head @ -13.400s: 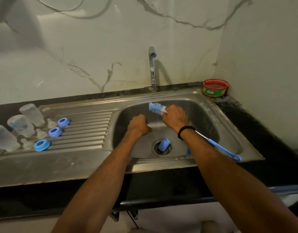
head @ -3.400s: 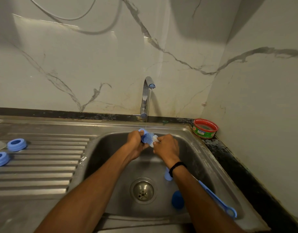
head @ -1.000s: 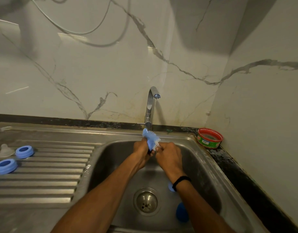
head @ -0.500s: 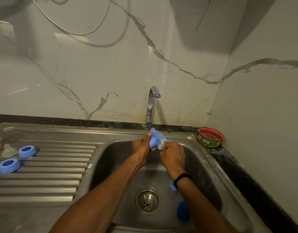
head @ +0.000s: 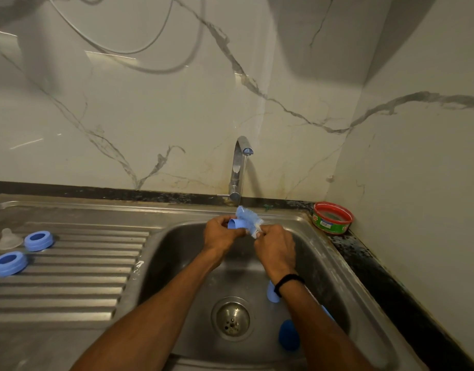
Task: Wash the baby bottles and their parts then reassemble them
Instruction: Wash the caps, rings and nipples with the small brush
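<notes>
At centre frame, under the running tap (head: 240,167), the left hand (head: 220,234) grips a blue bottle cap (head: 236,223) while the right hand (head: 275,249) clamps the bottle brush (head: 248,218) against it. Washing looks early: two caps (lower right) wait in the sink (head: 345,290), blue rings (head: 39,240) at left lie unassembled.

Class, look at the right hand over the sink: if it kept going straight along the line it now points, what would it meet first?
The right hand points up-left toward the left hand. It would probably meet the blue cap held there first, though depth is hard to judge.
</notes>
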Demonstrator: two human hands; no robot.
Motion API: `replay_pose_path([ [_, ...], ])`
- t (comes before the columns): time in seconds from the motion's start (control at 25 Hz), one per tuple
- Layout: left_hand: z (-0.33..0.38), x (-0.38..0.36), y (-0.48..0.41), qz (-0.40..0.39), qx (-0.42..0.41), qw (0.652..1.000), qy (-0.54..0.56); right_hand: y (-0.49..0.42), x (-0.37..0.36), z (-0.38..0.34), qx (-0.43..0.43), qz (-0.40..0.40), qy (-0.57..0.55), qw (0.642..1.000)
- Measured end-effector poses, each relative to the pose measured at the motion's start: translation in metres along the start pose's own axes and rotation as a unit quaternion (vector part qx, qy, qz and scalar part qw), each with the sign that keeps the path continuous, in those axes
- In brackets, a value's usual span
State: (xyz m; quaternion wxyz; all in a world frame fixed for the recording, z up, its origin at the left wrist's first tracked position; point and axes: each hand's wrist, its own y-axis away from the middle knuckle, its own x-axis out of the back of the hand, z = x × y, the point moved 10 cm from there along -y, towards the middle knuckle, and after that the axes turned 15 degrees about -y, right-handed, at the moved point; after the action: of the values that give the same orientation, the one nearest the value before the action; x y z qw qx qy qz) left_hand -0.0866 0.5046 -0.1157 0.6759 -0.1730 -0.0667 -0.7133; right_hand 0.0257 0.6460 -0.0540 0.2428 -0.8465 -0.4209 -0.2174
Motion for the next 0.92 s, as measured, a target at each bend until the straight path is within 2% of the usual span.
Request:
replay_pose_path([
  [0.52, 0.005, 0.010, 0.001, 0.040, -0.033, 0.998, 0.036, 0.005, -0.009, -0.006, 0.011, -0.022, 0.012, 1.000],
  [0.76, 0.003, 0.004, -0.004, 0.017, -0.051, 0.998, 0.027, 0.004, -0.009, -0.004, 0.008, -0.010, -0.004, 1.000],
  [0.92, 0.001, -0.001, -0.003, -0.002, -0.028, 0.998, 0.047, 0.003, -0.005, 0.000, 0.005, 0.000, 0.009, 1.000],
])
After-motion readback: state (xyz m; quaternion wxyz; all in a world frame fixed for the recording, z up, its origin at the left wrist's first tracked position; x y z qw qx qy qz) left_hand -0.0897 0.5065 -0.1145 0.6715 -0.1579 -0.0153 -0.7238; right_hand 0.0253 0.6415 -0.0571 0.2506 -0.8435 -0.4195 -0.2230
